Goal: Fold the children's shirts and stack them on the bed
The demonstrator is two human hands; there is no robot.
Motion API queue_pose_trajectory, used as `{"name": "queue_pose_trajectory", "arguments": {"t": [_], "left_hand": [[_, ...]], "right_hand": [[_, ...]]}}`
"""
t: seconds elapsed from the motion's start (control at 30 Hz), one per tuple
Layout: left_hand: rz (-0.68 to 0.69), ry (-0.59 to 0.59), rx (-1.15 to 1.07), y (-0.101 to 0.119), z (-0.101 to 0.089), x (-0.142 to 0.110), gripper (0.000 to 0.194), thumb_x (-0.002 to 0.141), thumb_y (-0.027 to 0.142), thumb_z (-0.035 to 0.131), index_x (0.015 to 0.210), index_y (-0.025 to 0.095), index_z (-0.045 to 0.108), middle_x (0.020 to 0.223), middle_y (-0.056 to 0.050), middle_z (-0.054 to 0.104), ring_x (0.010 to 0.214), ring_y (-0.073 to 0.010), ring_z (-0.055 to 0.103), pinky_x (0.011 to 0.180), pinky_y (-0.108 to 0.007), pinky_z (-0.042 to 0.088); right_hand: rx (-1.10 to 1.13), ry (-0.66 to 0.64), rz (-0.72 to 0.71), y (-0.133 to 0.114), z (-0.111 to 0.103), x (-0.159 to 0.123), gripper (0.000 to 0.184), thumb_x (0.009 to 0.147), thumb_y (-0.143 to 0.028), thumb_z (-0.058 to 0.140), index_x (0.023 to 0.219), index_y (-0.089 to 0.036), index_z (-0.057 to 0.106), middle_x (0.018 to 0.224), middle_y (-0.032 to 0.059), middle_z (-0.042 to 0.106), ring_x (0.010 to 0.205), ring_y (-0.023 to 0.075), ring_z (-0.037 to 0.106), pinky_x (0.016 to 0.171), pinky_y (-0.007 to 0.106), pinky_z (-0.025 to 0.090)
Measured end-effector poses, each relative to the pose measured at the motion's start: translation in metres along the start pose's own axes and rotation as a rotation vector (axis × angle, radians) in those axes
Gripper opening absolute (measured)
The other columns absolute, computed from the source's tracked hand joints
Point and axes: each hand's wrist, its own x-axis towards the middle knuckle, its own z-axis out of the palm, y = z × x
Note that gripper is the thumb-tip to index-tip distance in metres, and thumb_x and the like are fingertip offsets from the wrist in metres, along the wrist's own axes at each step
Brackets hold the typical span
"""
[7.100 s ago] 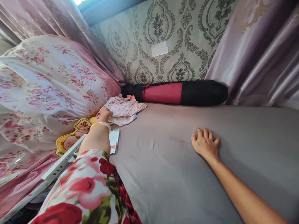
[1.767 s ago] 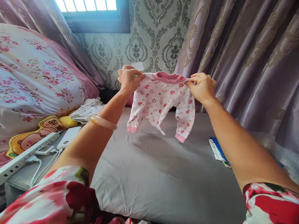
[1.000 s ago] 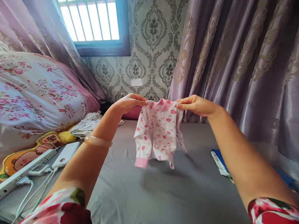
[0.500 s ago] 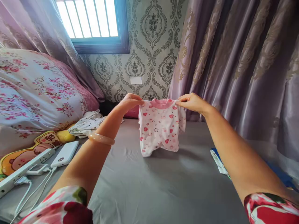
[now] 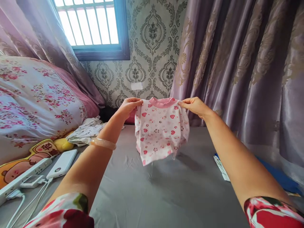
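Note:
A small white shirt [image 5: 159, 129] with red hearts, little flowers and a pink collar hangs upright above the grey sheet [image 5: 133, 196]. Its left shoulder is pinched between the thumb and fingers of my left hand [image 5: 130, 106]. At the opposite shoulder, my right hand [image 5: 195, 105] grips the fabric the same way. The shirt's front faces me, and its sleeves droop at both sides, partly hidden behind the body. The lower hem hangs loose and uneven over the sheet.
Folded light clothes [image 5: 84, 130] lie at the left, near a floral quilt [image 5: 42, 98]. Closer are a yellow cartoon cushion [image 5: 21, 167], a white power bank [image 5: 62, 164] and a power strip [image 5: 26, 177] with cables. Blue cloth [image 5: 276, 175] lies at the right, partly behind my arm.
The shirt has opened out wider, and its hem swings and hangs a little lower. Both hands keep their hold; my left hand has shifted slightly left. The view has tilted up a little.

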Motion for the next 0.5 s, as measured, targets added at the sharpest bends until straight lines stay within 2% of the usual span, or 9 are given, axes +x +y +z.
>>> {"name": "queue_pose_trajectory", "arguments": {"t": [0.13,0.3,0.4,0.5], "left_hand": [[-0.016,0.073,-0.037,-0.013,0.007,0.006,0.033,0.063,0.039,0.08,0.08,0.014,0.068,0.07,-0.003,0.066,0.059,-0.0124,0.058,0.059,-0.025,0.047],[0.056,0.142,-0.078,-0.023,0.019,0.013,0.026,0.068,0.037,0.072,0.08,0.017,0.06,0.062,0.003,0.057,0.053,-0.0095,0.052,0.052,-0.022,0.042],[0.095,0.219,-0.022,-0.029,0.022,0.02,0.019,0.075,0.035,0.066,0.08,0.018,0.058,0.057,0.007,0.049,0.049,-0.0083,0.045,0.05,-0.02,0.038],[0.173,0.314,0.184,-0.033,0.023,0.02,0.013,0.081,0.031,0.059,0.081,0.019,0.06,0.058,0.006,0.044,0.053,-0.0103,0.044,0.054,-0.022,0.038]], "right_hand": [[-0.17,0.115,-0.022,0.02,0.009,0.013,0.048,0.075,-0.062,0.066,0.077,-0.015,0.075,0.064,0.0012,0.066,0.062,0.0151,0.056,0.059,0.026,0.042],[-0.441,0.227,-0.076,0.023,0.016,0.014,0.039,0.087,-0.049,0.056,0.087,-0.015,0.074,0.061,0.0002,0.062,0.06,0.0141,0.052,0.059,0.026,0.035],[-0.515,0.259,-0.135,0.021,0.022,0.011,0.035,0.094,-0.043,0.049,0.094,-0.016,0.072,0.073,0.0036,0.067,0.069,0.0167,0.057,0.063,0.026,0.037],[-0.605,0.296,-0.164,0.018,0.03,0.005,0.033,0.099,-0.037,0.042,0.103,-0.018,0.069,0.095,0.0084,0.069,0.085,0.0207,0.061,0.069,0.027,0.04]]}}
